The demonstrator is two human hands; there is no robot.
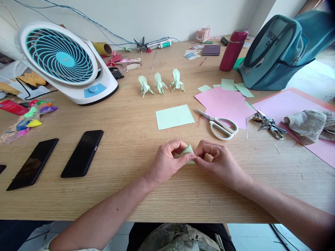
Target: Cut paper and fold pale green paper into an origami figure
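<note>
A small folded piece of light green paper (188, 150) is pinched between my two hands, just above the wooden table. My left hand (170, 158) grips its left side with thumb and fingers. My right hand (218, 162) pinches the right edge, thumb and fingertips together; the fingers cover part of the paper. Beyond my hands lies a flat light green sheet (175, 117). White-handled scissors (222, 127) rest to its right, blades pointing left. Farther back stand three folded green paper figures, a left one (143, 85), a middle one (159, 83) and a right one (177, 80).
Pink paper (225, 104) and green scraps lie behind the scissors, with keys (269, 123) and a grey cloth (309, 125) farther right. A red bottle (233, 50) and teal backpack (274, 52) stand behind. Phones (82, 153) and a fan (65, 59) are at left.
</note>
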